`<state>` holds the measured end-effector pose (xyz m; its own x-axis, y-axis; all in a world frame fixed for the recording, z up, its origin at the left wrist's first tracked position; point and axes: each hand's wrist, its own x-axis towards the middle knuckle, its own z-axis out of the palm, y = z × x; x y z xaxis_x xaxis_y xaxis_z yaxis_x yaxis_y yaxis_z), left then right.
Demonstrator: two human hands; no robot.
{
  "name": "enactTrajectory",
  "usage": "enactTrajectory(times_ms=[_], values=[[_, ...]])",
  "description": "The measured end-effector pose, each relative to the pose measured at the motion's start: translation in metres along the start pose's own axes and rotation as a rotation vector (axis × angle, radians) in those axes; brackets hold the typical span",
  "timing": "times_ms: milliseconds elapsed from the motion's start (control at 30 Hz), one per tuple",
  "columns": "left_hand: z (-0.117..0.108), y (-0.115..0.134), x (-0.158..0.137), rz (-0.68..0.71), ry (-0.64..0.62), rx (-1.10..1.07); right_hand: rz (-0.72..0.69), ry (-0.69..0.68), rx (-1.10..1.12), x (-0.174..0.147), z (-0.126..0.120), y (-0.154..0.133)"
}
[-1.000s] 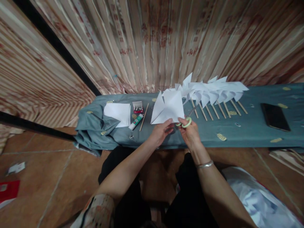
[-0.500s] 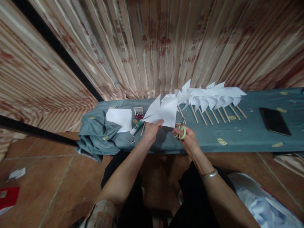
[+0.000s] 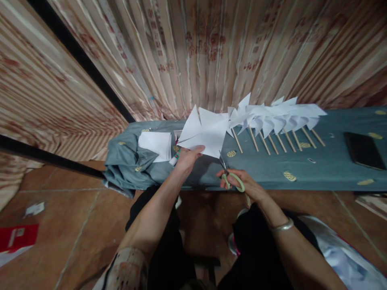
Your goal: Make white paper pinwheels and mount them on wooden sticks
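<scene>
The white paper sheet [image 3: 208,131] was above the bench cloth [image 3: 263,171], to the far side of both hands. The left hand [image 3: 188,158] pinched it at its near edge, with the thumb on top. The right hand [image 3: 242,181], lower and more to the right, had its fingers in the green handles of the scissors [image 3: 226,172]. The scissors lay along a slanting line, handles near and right, tips far and left, directed to the near right corner of the sheet. Whether the tips touched this corner, I could not tell. The sheet was almost square, so I saw no clear long axis; slits ran inward from its far and left corners. The left hand was the nearer one to it.

About writing: the glue tube [image 3: 174,159] was partly hidden by the left arm, and the pale label on the red packet [image 3: 18,239] was too small for reading.
</scene>
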<state>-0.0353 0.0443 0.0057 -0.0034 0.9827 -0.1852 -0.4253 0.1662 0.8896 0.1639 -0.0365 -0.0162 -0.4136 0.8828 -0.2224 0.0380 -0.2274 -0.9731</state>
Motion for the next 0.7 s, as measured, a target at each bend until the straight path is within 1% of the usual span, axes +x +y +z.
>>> enactTrajectory(times_ms=[400, 700], values=[[0.0039, -0.0054, -0.0033, -0.022, -0.012, 0.018, 0.034, 0.031, 0.047, 0.0025, -0.0001, 0.0058], [0.0045, -0.0063, -0.0073, -0.035, -0.048, 0.032, 0.052, 0.053, 0.053, 0.0015, 0.0000, 0.0022]])
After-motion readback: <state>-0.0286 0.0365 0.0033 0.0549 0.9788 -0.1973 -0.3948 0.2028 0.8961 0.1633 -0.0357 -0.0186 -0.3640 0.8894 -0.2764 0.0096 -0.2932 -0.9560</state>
